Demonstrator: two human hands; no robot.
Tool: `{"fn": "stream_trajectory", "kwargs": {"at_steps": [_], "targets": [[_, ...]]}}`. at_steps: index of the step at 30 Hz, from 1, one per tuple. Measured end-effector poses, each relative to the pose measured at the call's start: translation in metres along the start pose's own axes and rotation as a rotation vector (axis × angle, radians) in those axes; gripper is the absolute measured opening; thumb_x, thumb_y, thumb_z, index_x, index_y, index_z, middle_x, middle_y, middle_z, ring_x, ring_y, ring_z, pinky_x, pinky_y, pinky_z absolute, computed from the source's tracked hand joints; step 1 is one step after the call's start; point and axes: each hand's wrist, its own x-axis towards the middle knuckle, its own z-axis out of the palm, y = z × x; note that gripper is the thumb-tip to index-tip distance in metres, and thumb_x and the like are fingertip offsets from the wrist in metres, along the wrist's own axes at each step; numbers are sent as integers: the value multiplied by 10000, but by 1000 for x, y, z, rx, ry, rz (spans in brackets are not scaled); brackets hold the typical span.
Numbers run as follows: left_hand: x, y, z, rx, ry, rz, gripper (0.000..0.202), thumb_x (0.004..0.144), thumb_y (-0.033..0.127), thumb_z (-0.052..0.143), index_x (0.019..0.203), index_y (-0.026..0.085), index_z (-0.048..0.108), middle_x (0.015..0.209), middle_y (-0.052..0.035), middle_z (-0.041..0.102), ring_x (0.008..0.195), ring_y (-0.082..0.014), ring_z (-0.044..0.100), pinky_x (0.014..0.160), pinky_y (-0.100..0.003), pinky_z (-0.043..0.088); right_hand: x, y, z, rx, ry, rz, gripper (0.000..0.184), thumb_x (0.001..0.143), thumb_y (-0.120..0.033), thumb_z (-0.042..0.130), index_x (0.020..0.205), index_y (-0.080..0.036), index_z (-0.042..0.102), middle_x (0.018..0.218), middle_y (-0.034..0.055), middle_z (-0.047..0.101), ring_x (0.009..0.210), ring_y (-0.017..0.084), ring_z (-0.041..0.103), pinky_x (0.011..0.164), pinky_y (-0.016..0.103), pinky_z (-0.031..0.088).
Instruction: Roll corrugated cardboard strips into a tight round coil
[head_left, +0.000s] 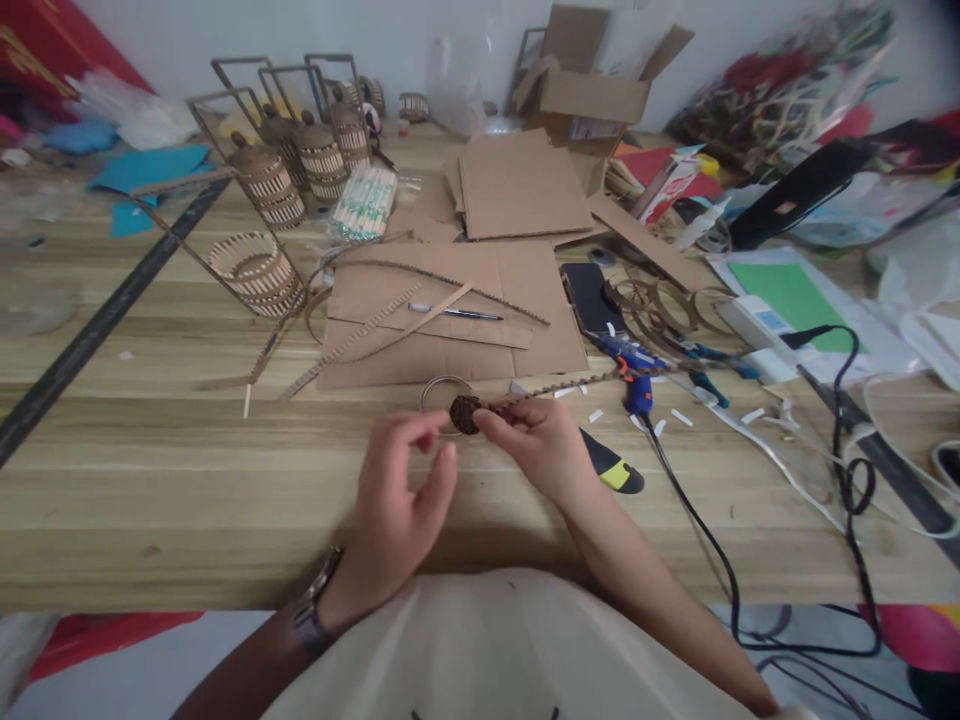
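Observation:
A small coil of corrugated cardboard strip is held just above the wooden table. My right hand pinches the coil, and the loose tail of the strip runs off to the right toward the glue gun. My left hand, with a watch on its wrist, touches the coil's left side with its fingertips, fingers curled. A metal ring lies on the table right behind the coil.
A blue and orange glue gun with a black cord lies to the right, beside a yellow-black cutter. Flat cardboard sheets with a pen, a phone, cardboard baskets and an open box lie behind.

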Motion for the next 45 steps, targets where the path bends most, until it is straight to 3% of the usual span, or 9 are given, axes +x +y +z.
{"fn": "stream_trajectory", "kwargs": {"at_steps": [2, 5, 8, 11, 15, 23, 31, 40, 45], "targets": [[6, -6, 1, -237, 26, -294, 321, 896, 276, 672, 1202, 199, 614, 986, -59, 677, 897, -184, 669, 790, -320, 577, -9, -2, 0, 79, -63, -11, 419, 792, -449, 610, 471, -198, 511, 551, 2, 557, 534, 123, 484, 495, 249, 351], [13, -7, 4, -566, -170, -576, 352, 814, 373, 747, 1085, 155, 693, 902, -57, 730, 785, -172, 677, 712, -301, 571, -19, -4, 2, 120, -135, -30, 347, 811, -403, 612, 531, -198, 621, 631, 20, 686, 581, 148, 597, 534, 250, 419], [17, -4, 4, -678, -195, -692, 245, 751, 351, 802, 882, 153, 740, 754, -21, 718, 691, -145, 638, 675, -278, 540, -25, -2, 4, 77, -104, -53, 308, 821, -374, 645, 565, -203, 662, 715, 40, 753, 638, 170, 670, 578, 261, 473], [17, -4, 3, -714, -176, -748, 215, 695, 322, 844, 803, 164, 746, 730, -9, 725, 689, -142, 639, 699, -277, 527, -29, 6, 3, 81, -4, -87, 230, 806, -369, 726, 646, -207, 704, 815, 56, 777, 665, 176, 690, 598, 277, 507], [15, -8, 0, -773, -194, -787, 262, 681, 374, 869, 813, 169, 772, 766, -23, 762, 743, -160, 660, 766, -291, 515, -35, 17, 0, 203, 40, -194, 187, 802, -390, 796, 745, -220, 745, 729, 25, 749, 620, 165, 667, 560, 276, 517], [17, -8, -6, -833, -222, -791, 349, 639, 475, 898, 760, 164, 797, 715, -14, 735, 728, -156, 613, 750, -268, 464, -45, 26, 1, 289, 81, -503, 83, 781, -251, 859, 777, -261, 777, 672, -10, 744, 610, 161, 689, 613, 304, 557], [14, -9, -8, -803, -276, -789, 274, 643, 405, 896, 734, 173, 781, 671, 7, 714, 661, -136, 596, 700, -262, 469, -39, 20, -9, 220, 54, -612, 81, 805, -257, 843, 865, -280, 793, 707, -5, 755, 658, 167, 698, 649, 313, 568], [13, 2, -13, -709, -477, -791, 175, 675, 335, 823, 726, 181, 758, 673, -4, 722, 654, -167, 638, 706, -308, 529, -36, 9, -18, 165, 84, -697, 90, 836, -349, 812, 840, -272, 767, 706, 15, 724, 625, 163, 673, 619, 309, 560], [15, 8, -17, -773, -585, -747, 67, 720, 255, 793, 730, 190, 778, 687, 5, 735, 664, -146, 644, 700, -272, 518, -33, 8, -22, 241, 12, -611, 175, 812, -443, 803, 803, -269, 782, 693, 3, 717, 657, 153, 681, 624, 274, 561]]}}
